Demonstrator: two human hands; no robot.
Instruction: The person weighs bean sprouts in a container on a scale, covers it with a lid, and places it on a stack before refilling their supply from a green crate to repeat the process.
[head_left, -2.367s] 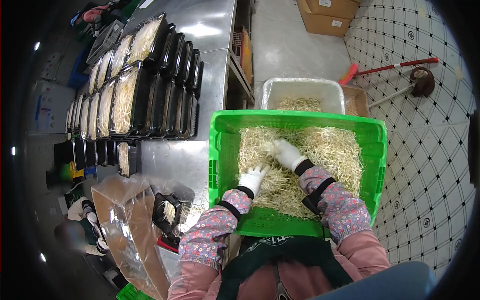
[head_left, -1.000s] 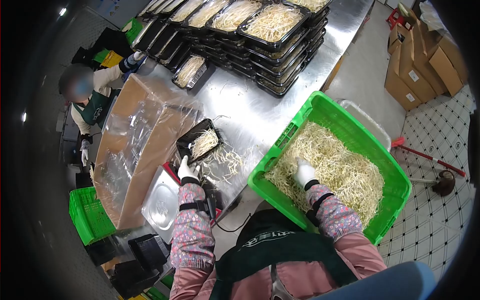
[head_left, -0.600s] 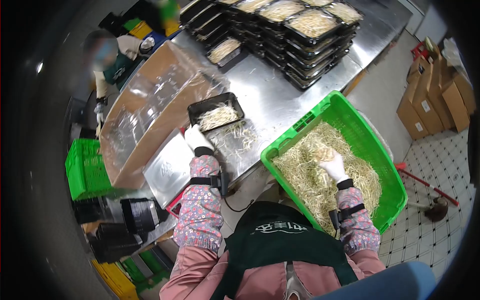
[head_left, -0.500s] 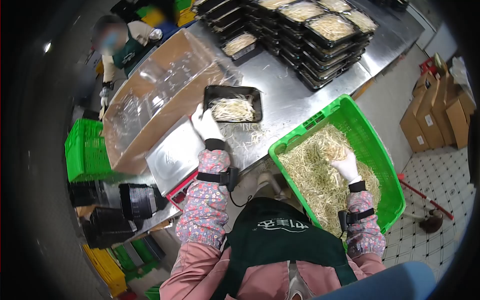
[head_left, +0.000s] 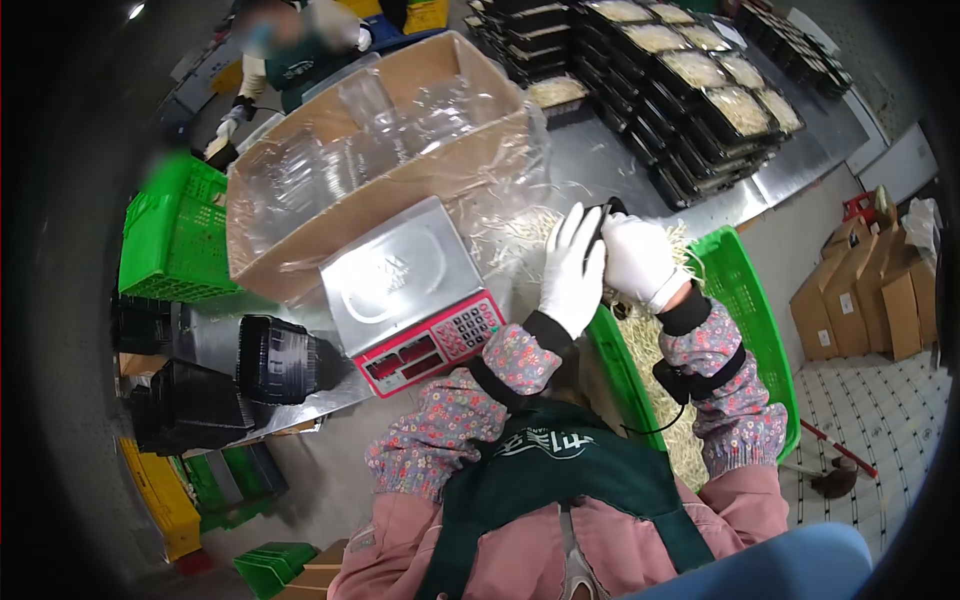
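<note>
A black plastic tray (head_left: 606,212) is tipped steeply between my hands, and only a dark edge of it shows. My gloved left hand (head_left: 574,268) lies with straight fingers along the tray's left side, holding it. On the other side, my gloved right hand (head_left: 640,262) is closed, its fingertips mostly hidden. Pale bean sprouts (head_left: 686,248) stick out past the right hand. Below both hands stands a green crate (head_left: 745,290) with a heap of sprouts inside. To the left is a scale (head_left: 400,275) with a red keypad and a bare metal plate.
A cardboard box (head_left: 370,185) holds clear plastic lids. Stacked trays of sprouts (head_left: 715,110) stand at the table's back. Loose sprouts (head_left: 510,235) litter the steel table. Empty black trays (head_left: 275,360) lie at left beside a green crate (head_left: 170,235). A co-worker (head_left: 300,50) stands across the table.
My left hand has moved right with the tray, now tipped over the crate's edge. My right hand has risen from the sprout heap to meet it. The view has shifted, showing the scale fully.
</note>
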